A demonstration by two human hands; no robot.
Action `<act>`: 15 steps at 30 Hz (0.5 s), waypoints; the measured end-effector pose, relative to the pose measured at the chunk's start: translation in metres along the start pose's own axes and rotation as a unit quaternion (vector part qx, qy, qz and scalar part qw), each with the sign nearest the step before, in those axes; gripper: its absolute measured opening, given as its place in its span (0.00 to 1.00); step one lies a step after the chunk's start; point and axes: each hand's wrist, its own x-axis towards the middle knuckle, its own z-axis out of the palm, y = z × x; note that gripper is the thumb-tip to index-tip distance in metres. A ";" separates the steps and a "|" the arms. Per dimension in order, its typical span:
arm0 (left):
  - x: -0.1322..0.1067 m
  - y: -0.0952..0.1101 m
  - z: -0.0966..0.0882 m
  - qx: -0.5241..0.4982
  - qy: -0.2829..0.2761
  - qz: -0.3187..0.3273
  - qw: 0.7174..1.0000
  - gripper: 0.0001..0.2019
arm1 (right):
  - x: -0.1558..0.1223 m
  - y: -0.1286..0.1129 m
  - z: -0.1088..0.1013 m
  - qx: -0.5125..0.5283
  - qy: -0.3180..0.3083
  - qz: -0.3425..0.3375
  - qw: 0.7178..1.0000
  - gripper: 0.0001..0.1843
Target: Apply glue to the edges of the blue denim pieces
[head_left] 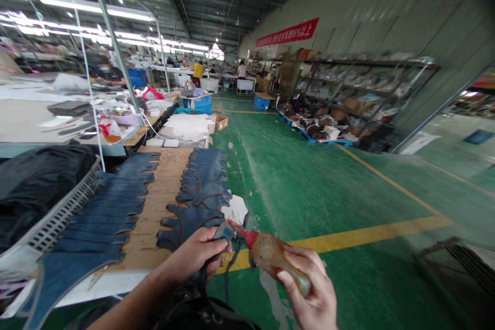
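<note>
My right hand (309, 283) is wrapped round a squeeze bottle (273, 257) of amber colour with a red nozzle, tilted so that its tip points up and left. Pinched in my left hand (204, 250) is a small dark blue leather piece (223, 231), close to the nozzle tip; whether they touch I cannot tell. Dark strips hang below it. To the left, blue leather pieces (112, 201) lie overlapped in a row on a brown cardboard sheet (164, 170). A second row of blue pieces (203, 175) lies along its right side.
A white plastic crate (58, 221) with black fabric (42, 180) stands at the left. Behind it is a cluttered worktable (23, 118) with a metal post (112, 36). Green floor (278, 180) with yellow lines runs along the right. Loaded shelves (359, 82) and a blue pallet (309, 136) stand farther off.
</note>
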 end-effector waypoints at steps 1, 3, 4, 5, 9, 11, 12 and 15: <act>-0.001 0.000 0.001 0.004 0.005 -0.001 1.000 0.21 | -0.001 0.000 0.000 -0.003 0.010 0.008 1.000 0.09; -0.003 0.001 0.003 0.010 0.008 -0.002 1.000 0.20 | -0.002 -0.002 -0.001 0.003 0.018 0.019 1.000 0.09; -0.004 0.001 0.004 0.011 0.004 -0.001 1.000 0.20 | -0.003 -0.004 -0.002 0.011 0.014 0.015 1.000 0.09; -0.004 0.001 0.005 0.013 -0.002 0.000 1.000 0.20 | -0.003 -0.005 -0.002 0.021 0.004 0.006 1.000 0.09; -0.009 0.000 0.005 0.031 -0.014 0.006 0.999 0.19 | -0.001 -0.007 -0.002 0.018 -0.012 -0.010 1.000 0.08; -0.011 -0.001 0.004 0.036 -0.010 0.008 0.999 0.19 | -0.002 -0.005 -0.004 0.000 0.006 0.015 1.000 0.08; -0.013 -0.001 0.004 0.036 -0.007 0.010 0.999 0.19 | -0.002 -0.005 -0.005 -0.003 0.017 0.028 0.999 0.08; -0.016 0.000 0.004 0.032 0.001 0.017 0.999 0.19 | -0.004 -0.007 -0.008 0.020 0.036 0.046 0.998 0.09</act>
